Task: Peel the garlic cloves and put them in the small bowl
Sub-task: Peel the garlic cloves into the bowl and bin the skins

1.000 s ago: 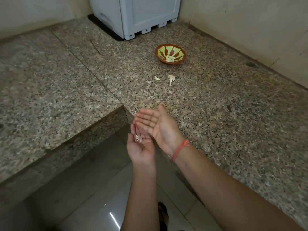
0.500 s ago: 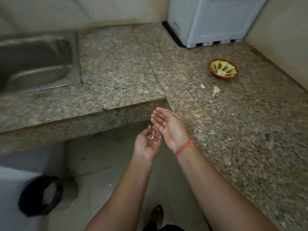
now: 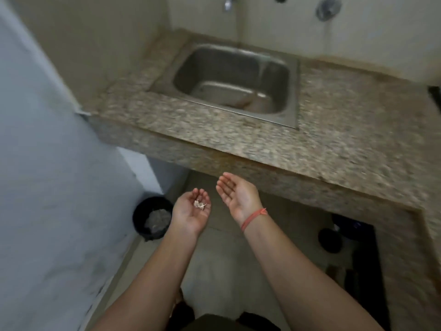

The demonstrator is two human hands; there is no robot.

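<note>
My left hand (image 3: 191, 211) is cupped palm up over the floor, and a small pile of pale garlic peels (image 3: 199, 204) lies on its fingers. Just to its right, my right hand (image 3: 237, 195) is held palm up with the fingers apart and nothing in it; an orange thread is tied round its wrist. Both hands hover in front of the granite counter's (image 3: 334, 144) front edge. The small bowl and the garlic cloves are out of view.
A steel sink (image 3: 232, 78) is set in the counter straight ahead, with taps (image 3: 328, 7) on the wall above. A black bin (image 3: 152, 217) stands on the floor left of my left hand. A blue-grey wall (image 3: 47, 187) fills the left side. Dark objects (image 3: 330, 240) sit under the counter at right.
My view has swung left: the bowl and cloves on the counter have left the frame, and the sink and bin came in. My hands have drawn slightly apart; the peels stay in my left palm.
</note>
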